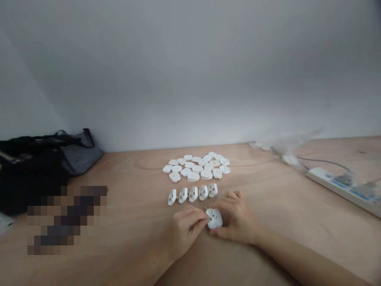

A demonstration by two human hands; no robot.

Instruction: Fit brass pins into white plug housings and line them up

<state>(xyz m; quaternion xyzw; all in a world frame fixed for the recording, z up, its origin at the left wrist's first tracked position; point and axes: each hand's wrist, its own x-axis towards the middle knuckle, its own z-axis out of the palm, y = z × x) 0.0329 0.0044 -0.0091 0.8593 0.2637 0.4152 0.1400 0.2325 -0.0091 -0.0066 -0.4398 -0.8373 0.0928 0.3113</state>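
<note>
My left hand (186, 230) and my right hand (235, 218) both pinch a white plastic plug body (214, 218) near the front of the table, its face with small holes showing. Just beyond my hands, a row of several similar plug bodies (193, 194) stands tilted, their holed faces up. Further back lies a loose cluster of several white plug pieces (195, 167), flat and close together. Neither hand touches the row or the cluster.
The plywood table (133, 174) meets a white wall at the back. A white power strip (336, 188) with a cable and a clear plastic bag (285, 149) lie at the right. A black and striped bag (29, 171) sits at the left, beside a pixelated patch (67, 220).
</note>
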